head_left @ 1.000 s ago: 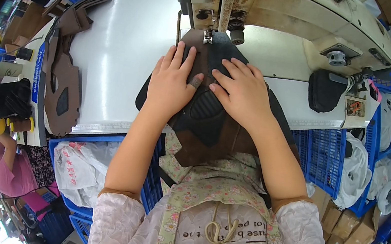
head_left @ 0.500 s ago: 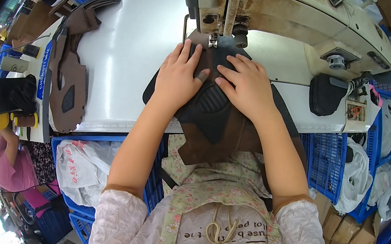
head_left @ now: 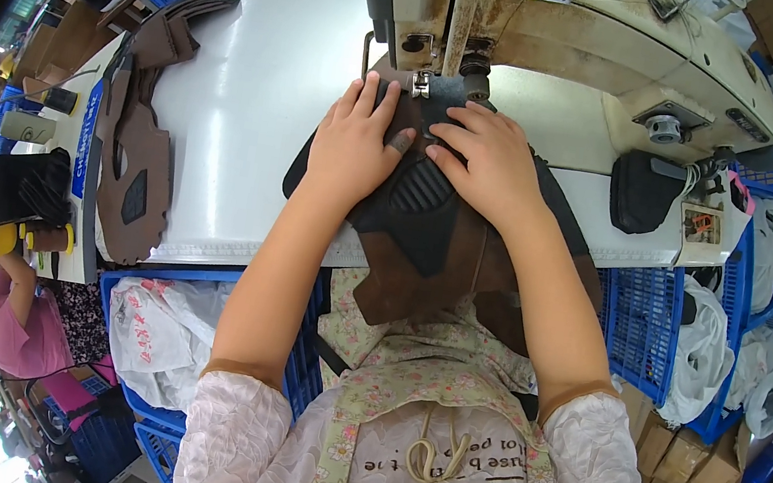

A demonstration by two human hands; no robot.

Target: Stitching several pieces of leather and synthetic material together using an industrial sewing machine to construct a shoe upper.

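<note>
A brown and black cut piece of leather-like material point(head_left: 419, 291), with a ribbed black patch, lies under both hands on the sewing machine's bed, its near part hanging over the table edge toward my lap. My left hand point(head_left: 356, 145) rests flat on its left side, fingers stretched toward the presser foot point(head_left: 421, 84). On the right side, my right hand point(head_left: 490, 165) presses down with spread, slightly bent fingers. The far end of the piece runs under the foot of the cream, rust-stained sewing machine point(head_left: 576, 45). The needle itself is too small to make out.
More brown cut pieces point(head_left: 142, 175) are stacked on the white table point(head_left: 227, 108) at left. A black pouch point(head_left: 642, 192) sits by the machine at right. Blue crates point(head_left: 638, 329) with white bags flank the table. A person in pink point(head_left: 28, 333) works at far left.
The piece has shifted a little under the hands, and its right part has turned slightly. My right hand has moved slightly to the right; the left has barely moved.
</note>
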